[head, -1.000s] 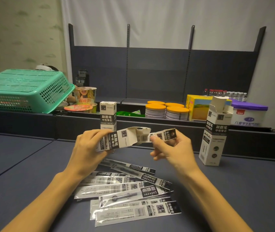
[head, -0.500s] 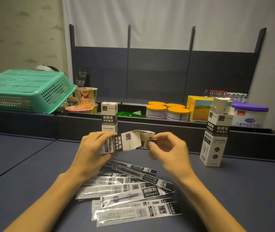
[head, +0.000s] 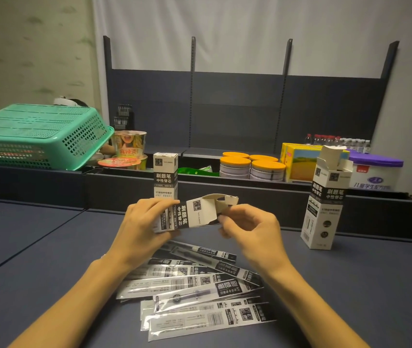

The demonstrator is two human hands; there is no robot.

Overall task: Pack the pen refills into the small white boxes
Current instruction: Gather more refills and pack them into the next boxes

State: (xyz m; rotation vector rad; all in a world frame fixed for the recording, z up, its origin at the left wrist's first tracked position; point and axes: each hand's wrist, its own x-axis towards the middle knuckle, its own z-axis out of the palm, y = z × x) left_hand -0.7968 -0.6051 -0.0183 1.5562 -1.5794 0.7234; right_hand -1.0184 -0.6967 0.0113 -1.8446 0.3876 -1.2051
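Refill's gone into the box!
White refill box lies sideways above the table, left hand wrapped round it; right hand, pinching at its open flaps, no longer shows the packet. Loose refill packets wait below.

Looks like a small shop or stockroom. Far side: dark metal retail shelving with slotted uprights, boards bare. Low ledge in front holds goods: instant noodle cups far left, orange-lidded tins centre, yellow cartons, bottled water and a purple-lidded tub far right. Upturned green plastic basket at left. Dark blue table near.
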